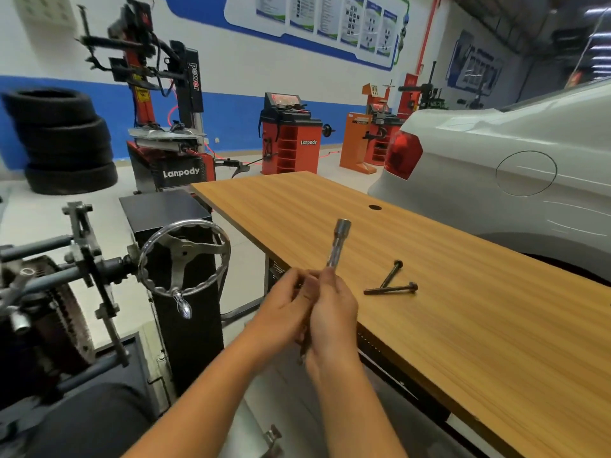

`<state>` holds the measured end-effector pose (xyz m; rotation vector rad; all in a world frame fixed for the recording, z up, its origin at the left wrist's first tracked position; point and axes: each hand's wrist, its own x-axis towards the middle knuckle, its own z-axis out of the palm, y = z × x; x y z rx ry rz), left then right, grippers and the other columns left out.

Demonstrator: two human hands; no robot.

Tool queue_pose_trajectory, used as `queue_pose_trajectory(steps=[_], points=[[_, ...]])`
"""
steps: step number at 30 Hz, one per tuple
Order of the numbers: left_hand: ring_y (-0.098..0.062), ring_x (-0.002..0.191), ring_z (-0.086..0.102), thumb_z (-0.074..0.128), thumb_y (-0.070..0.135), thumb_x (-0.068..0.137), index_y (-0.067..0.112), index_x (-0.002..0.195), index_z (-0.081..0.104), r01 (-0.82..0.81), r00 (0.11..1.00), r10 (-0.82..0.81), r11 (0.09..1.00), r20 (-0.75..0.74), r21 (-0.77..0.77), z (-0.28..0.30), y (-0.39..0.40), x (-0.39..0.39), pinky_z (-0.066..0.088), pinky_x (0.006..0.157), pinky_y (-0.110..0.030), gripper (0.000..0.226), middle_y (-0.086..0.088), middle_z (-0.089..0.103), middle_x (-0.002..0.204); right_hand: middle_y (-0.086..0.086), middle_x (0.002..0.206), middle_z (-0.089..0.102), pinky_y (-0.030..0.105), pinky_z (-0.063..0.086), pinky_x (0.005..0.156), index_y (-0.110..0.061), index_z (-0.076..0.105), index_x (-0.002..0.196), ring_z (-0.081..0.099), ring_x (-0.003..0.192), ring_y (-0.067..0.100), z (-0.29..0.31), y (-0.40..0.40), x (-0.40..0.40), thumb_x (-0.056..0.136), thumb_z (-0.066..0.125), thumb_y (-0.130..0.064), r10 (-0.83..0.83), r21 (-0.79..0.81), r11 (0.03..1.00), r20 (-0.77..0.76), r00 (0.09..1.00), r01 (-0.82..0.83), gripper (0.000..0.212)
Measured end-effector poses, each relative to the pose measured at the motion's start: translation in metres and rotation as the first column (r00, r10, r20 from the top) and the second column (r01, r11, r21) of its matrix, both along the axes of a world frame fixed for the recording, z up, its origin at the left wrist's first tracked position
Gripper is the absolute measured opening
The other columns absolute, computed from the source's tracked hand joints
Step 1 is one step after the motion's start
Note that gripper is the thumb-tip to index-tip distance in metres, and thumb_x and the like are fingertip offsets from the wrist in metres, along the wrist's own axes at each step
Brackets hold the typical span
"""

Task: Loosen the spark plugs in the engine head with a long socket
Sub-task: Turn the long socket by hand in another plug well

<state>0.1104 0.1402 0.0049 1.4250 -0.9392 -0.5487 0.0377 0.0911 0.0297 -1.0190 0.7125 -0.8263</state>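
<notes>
A long silver socket (pixel 337 242) points up and away, its open end topmost, over the near left corner of the wooden table (pixel 463 325). My right hand (pixel 332 312) grips its lower end. My left hand (pixel 286 302) meets the right one from the left, fingers curled at the tool's hidden lower part; a dark handle piece shows below the hands. The engine on its stand (pixel 39 309) sits at the far left edge, partly out of frame and blurred. No spark plugs can be made out.
Two dark long bolts (pixel 391 285) lie on the table right of my hands. A chrome handwheel (pixel 183 256) on the engine stand juts toward me at left. A white car (pixel 496 180) stands behind the table. Tyre machines and stacked tyres (pixel 66 140) line the far wall.
</notes>
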Motion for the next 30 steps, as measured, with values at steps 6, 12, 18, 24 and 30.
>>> queue_pose_trajectory(steps=[6, 12, 18, 24, 30], points=[[-0.016, 0.085, 0.076, 0.060, 0.046, 0.102, 0.034, 0.103, 0.071, -0.518, 0.853, 0.481, 0.831, -0.204, -0.205, 0.030, 0.139, 0.078, 0.057, 0.068, -0.025, 0.016, 0.003, 0.077, 0.088, -0.024, 0.100, 0.076, 0.022, 0.052, 0.084, -0.057, 0.073, 0.097, 0.069, 0.095, -0.009, 0.037, 0.147, 0.104, 0.107, 0.037, -0.056, 0.467, -0.337, 0.830, -0.019, 0.884, -0.445, 0.037], [-0.012, 0.036, 0.030, 0.042, 0.065, 0.098, 0.036, 0.072, 0.056, -0.830, 0.545, 0.772, 0.443, -0.327, -0.338, 0.084, 0.342, 0.160, 0.027, 0.035, -0.021, 0.042, 0.005, 0.039, 0.054, -0.015, 0.098, 0.072, 0.039, 0.057, 0.086, -0.038, 0.066, 0.108, 0.068, 0.090, 0.001, 0.070, 0.257, 0.194, 0.100, 0.059, -0.046, 0.593, -0.638, 0.578, -0.101, 0.799, -0.509, 0.013], [-0.012, 0.051, 0.039, 0.032, 0.043, 0.113, 0.023, 0.091, 0.049, -0.889, 0.375, 0.842, 0.208, -0.387, -0.409, 0.135, 0.495, 0.239, 0.038, 0.049, -0.027, 0.034, 0.007, 0.043, 0.060, -0.011, 0.093, 0.069, 0.043, 0.055, 0.084, -0.033, 0.061, 0.102, 0.066, 0.086, 0.016, 0.106, 0.307, 0.301, 0.095, 0.067, -0.024, 0.436, -0.826, 0.307, -0.319, 0.841, -0.473, 0.013], [-0.012, 0.066, 0.056, 0.035, 0.028, 0.114, 0.023, 0.093, 0.057, -0.864, 0.450, 0.814, 0.293, -0.368, -0.409, 0.145, 0.518, 0.290, 0.044, 0.070, -0.036, 0.031, 0.005, 0.059, 0.070, 0.001, 0.124, 0.072, 0.035, 0.048, 0.093, -0.025, 0.070, 0.124, 0.063, 0.116, 0.026, 0.137, 0.349, 0.403, 0.099, 0.062, -0.032, 0.283, -0.785, -0.234, -0.620, 0.732, -0.574, 0.028], [-0.014, 0.069, 0.056, 0.038, 0.024, 0.113, 0.019, 0.095, 0.058, -0.823, 0.515, 0.765, 0.315, -0.387, -0.472, 0.126, 0.498, 0.310, 0.051, 0.074, -0.036, 0.027, 0.000, 0.058, 0.073, 0.002, 0.124, 0.070, 0.045, 0.051, 0.091, -0.032, 0.068, 0.122, 0.060, 0.115, 0.032, 0.121, 0.350, 0.445, 0.102, 0.051, -0.049, 0.093, -0.649, -0.480, -0.706, 0.702, -0.590, 0.031]])
